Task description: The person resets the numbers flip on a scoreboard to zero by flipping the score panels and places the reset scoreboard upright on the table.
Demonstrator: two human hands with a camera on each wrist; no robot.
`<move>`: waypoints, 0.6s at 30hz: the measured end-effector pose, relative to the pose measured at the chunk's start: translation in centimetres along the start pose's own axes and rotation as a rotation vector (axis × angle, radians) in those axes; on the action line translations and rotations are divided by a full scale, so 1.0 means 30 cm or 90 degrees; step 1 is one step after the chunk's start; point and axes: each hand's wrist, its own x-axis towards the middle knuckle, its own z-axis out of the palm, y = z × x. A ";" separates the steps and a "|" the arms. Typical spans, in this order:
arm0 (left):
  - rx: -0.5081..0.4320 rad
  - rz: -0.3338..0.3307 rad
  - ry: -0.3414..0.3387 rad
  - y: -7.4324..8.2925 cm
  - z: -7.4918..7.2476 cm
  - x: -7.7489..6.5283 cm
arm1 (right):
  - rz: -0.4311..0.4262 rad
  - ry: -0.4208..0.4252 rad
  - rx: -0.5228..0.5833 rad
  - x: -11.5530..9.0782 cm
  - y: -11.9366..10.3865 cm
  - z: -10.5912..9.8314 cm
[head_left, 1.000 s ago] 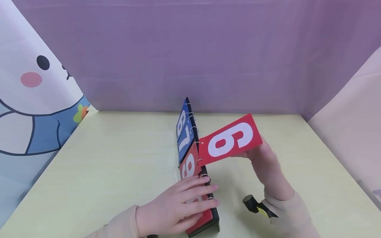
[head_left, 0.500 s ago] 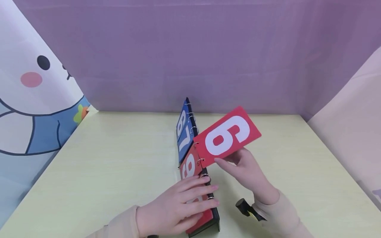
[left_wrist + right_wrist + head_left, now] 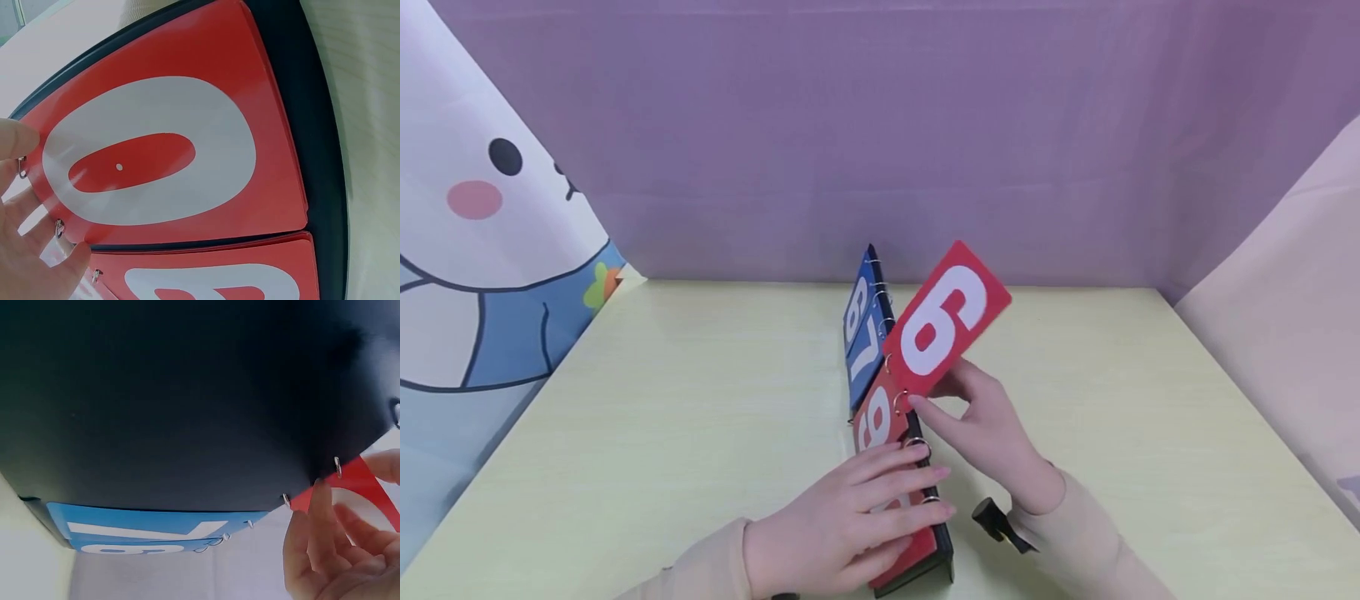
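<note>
A tabletop flip scoreboard with a black frame (image 3: 945,546) stands lengthwise before me. My right hand (image 3: 988,433) pinches a red number card (image 3: 951,312) close to its rings, thumb in front and fingers behind. The card bears a white 6-shaped digit and is lifted, tilting up over the top edge. My left hand (image 3: 842,521) rests on the near end, its fingers extended across the top edge by the rings. In the left wrist view a red card with a white 0 (image 3: 231,50) lies beneath that hand. The right wrist view is largely filled by the black back panel (image 3: 187,412).
Blue number cards (image 3: 863,354) hang at the scoreboard's far half. It stands on a pale wooden table (image 3: 715,367), with a purple cloth (image 3: 880,125) behind. A black cylindrical device (image 3: 992,521) sits at my right wrist. A cartoon-printed cloth (image 3: 512,275) hangs at left.
My right hand has moved left and toward the rings along the red card. The card has swung from leaning right to a steeper tilt. My left hand has stayed in place.
</note>
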 end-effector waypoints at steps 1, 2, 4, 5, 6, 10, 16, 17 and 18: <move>0.012 0.014 0.015 -0.002 0.002 0.000 | -0.021 0.002 -0.009 0.006 0.000 0.006; 0.023 0.027 0.029 -0.003 0.005 0.001 | -0.042 0.004 -0.016 0.012 -0.001 0.012; 0.043 0.048 0.051 -0.006 0.008 0.001 | -0.078 0.004 -0.035 0.021 -0.001 0.022; 0.046 0.052 0.055 -0.006 0.009 0.001 | -0.091 0.005 -0.044 0.025 -0.002 0.026; 0.049 0.054 0.056 -0.007 0.009 0.001 | -0.104 0.006 -0.053 0.029 -0.002 0.029; 0.059 0.058 0.053 -0.008 0.006 0.000 | -0.146 0.010 -0.084 0.039 -0.004 0.035; 0.059 0.042 0.035 -0.004 0.001 -0.001 | -0.221 0.001 -0.110 0.049 -0.009 0.032; 0.058 0.038 0.030 -0.003 0.001 -0.001 | -0.236 -0.002 -0.110 0.050 -0.011 0.031; 0.055 0.031 0.025 -0.001 0.000 -0.002 | -0.251 -0.007 -0.110 0.051 -0.012 0.030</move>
